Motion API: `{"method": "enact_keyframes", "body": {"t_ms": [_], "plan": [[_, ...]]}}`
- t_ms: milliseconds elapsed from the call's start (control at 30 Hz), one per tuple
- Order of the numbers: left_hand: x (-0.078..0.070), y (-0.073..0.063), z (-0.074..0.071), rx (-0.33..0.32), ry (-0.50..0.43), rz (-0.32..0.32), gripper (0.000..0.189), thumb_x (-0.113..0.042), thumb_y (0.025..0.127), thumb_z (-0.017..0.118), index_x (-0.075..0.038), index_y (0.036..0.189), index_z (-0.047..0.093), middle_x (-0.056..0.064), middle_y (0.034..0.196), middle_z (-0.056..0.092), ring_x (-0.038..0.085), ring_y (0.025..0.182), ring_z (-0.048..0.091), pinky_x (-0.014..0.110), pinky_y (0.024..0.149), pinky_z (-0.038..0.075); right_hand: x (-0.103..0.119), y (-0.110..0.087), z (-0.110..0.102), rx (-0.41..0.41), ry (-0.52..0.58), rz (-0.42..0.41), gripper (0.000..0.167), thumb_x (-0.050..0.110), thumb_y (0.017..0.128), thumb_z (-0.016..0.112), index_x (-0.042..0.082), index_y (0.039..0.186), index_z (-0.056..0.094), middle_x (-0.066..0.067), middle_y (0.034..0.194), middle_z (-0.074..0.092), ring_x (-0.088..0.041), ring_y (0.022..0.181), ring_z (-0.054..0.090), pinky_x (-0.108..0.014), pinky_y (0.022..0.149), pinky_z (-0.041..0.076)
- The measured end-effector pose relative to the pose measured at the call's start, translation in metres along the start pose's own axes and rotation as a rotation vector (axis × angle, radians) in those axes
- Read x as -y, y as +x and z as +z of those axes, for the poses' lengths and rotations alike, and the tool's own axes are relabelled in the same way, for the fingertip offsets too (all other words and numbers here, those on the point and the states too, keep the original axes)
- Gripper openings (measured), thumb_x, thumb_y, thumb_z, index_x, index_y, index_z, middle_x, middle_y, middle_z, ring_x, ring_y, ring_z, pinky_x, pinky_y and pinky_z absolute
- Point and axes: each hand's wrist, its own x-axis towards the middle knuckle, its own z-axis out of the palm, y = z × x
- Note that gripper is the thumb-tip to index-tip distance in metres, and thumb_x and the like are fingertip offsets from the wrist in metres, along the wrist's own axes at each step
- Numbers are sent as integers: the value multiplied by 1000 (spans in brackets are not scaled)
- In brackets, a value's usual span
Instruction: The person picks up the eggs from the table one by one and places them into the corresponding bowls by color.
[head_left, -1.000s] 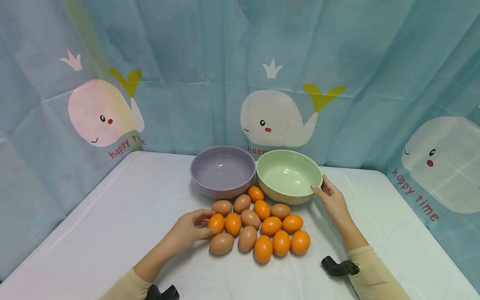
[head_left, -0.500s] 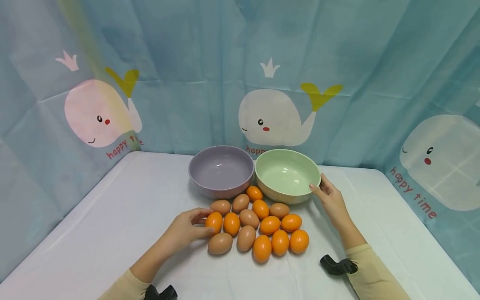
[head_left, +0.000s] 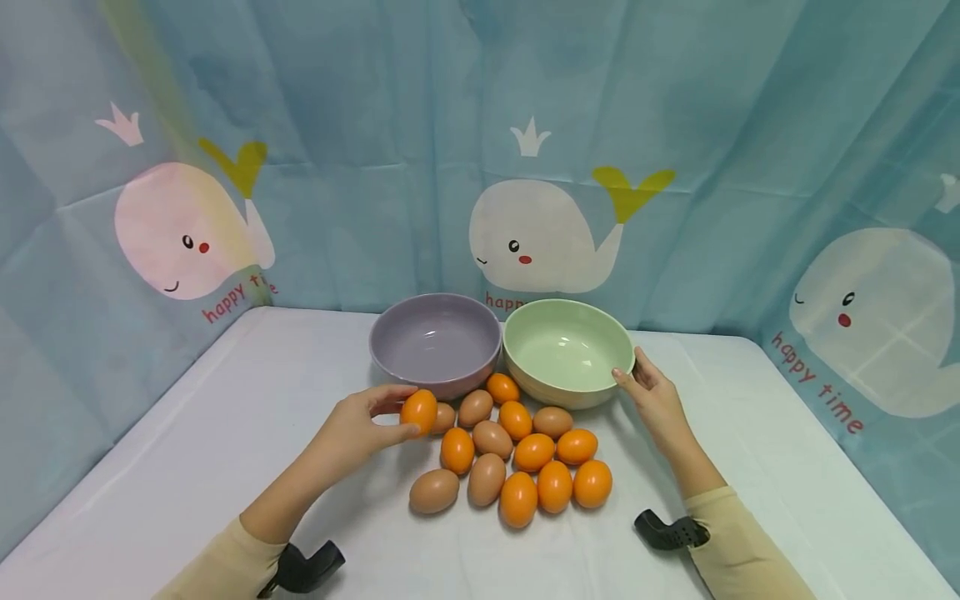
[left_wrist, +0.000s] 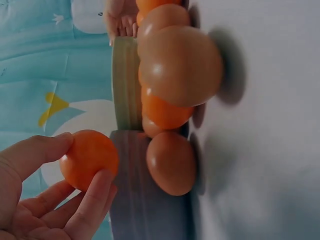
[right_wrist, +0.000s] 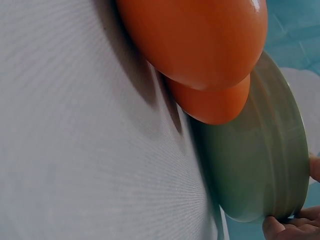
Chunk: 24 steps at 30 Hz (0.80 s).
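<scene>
My left hand (head_left: 363,423) pinches an orange egg (head_left: 419,412) between thumb and fingers. In the left wrist view the orange egg (left_wrist: 90,159) is held up off the table, with the purple bowl (left_wrist: 131,200) behind it. My right hand (head_left: 657,402) holds the right side of the green bowl (head_left: 536,379), thumb at the rim and fingers along the outer wall. The purple bowl (head_left: 382,354) stands beside the green one, and both look bare inside. Several orange eggs (head_left: 518,500) and brown eggs (head_left: 434,491) lie grouped in front of the bowls.
A white cloth covers the table (head_left: 300,367). Behind it hangs a blue curtain (head_left: 367,225) printed with whales, close to the backs of the bowls. Black wrist mounts (head_left: 303,569) sit on both forearms, low over the cloth.
My left hand has lifted the orange egg out of the group and moved it up toward the purple bowl. The right hand stays on the green bowl. The whole view has shifted slightly.
</scene>
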Motion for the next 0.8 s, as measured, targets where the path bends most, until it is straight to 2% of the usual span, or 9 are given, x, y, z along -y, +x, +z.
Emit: {"method": "enact_keyframes", "body": {"t_ms": [133, 467, 800], "plan": [[-6, 6, -6, -7, 0, 20, 52, -28, 87, 76, -11, 134, 61, 11, 131, 66, 37, 129, 55, 56, 104, 47, 0, 0, 0, -1, -5, 2, 81, 35, 102, 55, 7, 159, 5, -6, 167, 6, -24, 155, 9, -40, 123, 19], [-15, 23, -14, -27, -5, 21, 53, -28, 89, 75, -14, 137, 58, 11, 137, 62, 35, 132, 53, 56, 108, 45, 0, 1, 0, -3, -2, 5, 81, 35, 102, 55, 6, 159, 5, -6, 167, 6, -23, 155, 9, -40, 123, 20], [-18, 46, -21, -62, -70, 21, 55, -32, 89, 75, -15, 138, 58, 10, 141, 59, 33, 134, 52, 52, 109, 45, 0, 1, 0, -11, -3, 4, 78, 31, 102, 55, 8, 159, 6, -7, 167, 7, -24, 155, 11, -38, 122, 20]]}}
